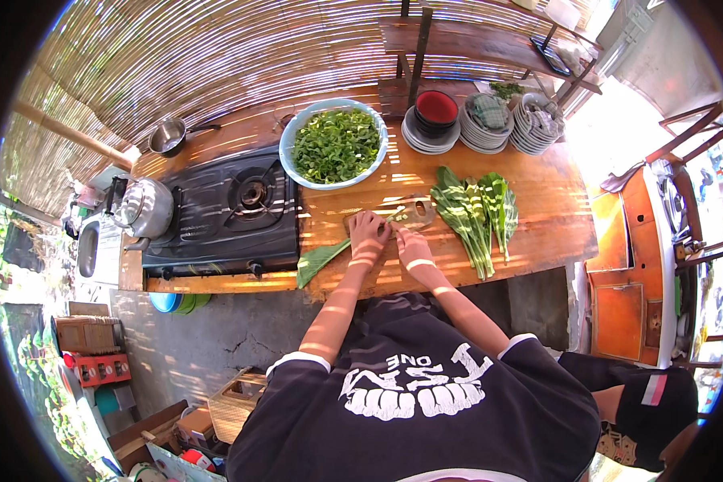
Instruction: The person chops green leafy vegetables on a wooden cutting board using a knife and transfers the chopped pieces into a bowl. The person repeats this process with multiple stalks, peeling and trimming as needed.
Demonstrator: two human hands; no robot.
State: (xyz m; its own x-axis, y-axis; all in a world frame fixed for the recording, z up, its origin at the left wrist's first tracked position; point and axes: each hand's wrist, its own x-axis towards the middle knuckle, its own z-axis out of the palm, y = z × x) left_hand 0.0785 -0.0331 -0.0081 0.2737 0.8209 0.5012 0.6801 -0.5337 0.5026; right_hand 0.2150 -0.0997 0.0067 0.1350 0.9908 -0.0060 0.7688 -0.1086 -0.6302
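On a small wooden cutting board (pixel 420 215), my left hand (pixel 369 232) grips the stalk of a leafy green (pixel 320 259), whose leaf spreads to the left over the worktop. My right hand (pixel 413 247) is closed close beside it, its fingers at the stalk; what it holds is mostly hidden, and I cannot tell whether it is a knife. Small pale cut pieces lie on the board. A light blue plastic basin (pixel 284 146) full of chopped greens (pixel 336 146) stands behind my hands. To the right lies a bunch of whole leafy greens (pixel 473 220).
A black gas stove (pixel 211 223) with a metal kettle (pixel 147 208) is at left, a small saucepan (pixel 169 137) behind it. Stacked plates (pixel 431 135) and bowls (pixel 437 108) stand under a wooden shelf (pixel 458 39). Another person (pixel 654 403) is at lower right.
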